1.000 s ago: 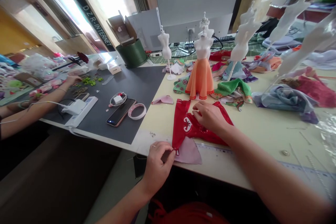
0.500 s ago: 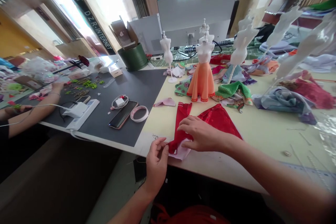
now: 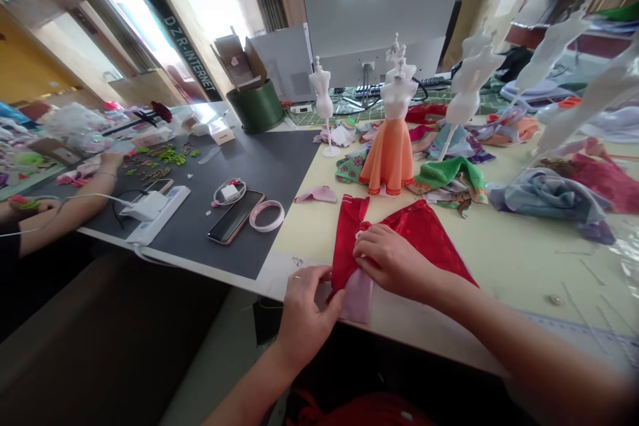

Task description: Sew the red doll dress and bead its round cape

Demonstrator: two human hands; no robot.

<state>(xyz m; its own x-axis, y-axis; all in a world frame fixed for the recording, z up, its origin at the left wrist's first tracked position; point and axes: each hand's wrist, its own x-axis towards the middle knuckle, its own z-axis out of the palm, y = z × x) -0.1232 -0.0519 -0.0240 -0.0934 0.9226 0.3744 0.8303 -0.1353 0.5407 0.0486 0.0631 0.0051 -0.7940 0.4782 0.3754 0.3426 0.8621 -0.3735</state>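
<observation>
A red satin cloth (image 3: pixel 424 233) lies near the table's front edge, its left part folded over, with pink fabric (image 3: pixel 358 296) showing under it. My left hand (image 3: pixel 310 309) pinches the cloth's lower left edge between thumb and fingers. My right hand (image 3: pixel 387 259) is closed on the red cloth near its middle, fingertips pressed together by a small white spot. Behind the cloth, a small mannequin (image 3: pixel 398 96) wears an orange skirt (image 3: pixel 389 156). A pink scrap (image 3: pixel 316 195) lies to the left.
On the dark mat at left are a phone (image 3: pixel 235 217), a tape roll (image 3: pixel 266 215), a cable and a power strip (image 3: pixel 158 215). Fabric heaps and white mannequins line the back and right. Another person's arm (image 3: pixel 74 210) rests at far left.
The red cloth's lower left part is spread flatter, and more pink fabric shows. My left hand has moved slightly right. My right hand's fingers have drawn together. The view has shifted slightly.
</observation>
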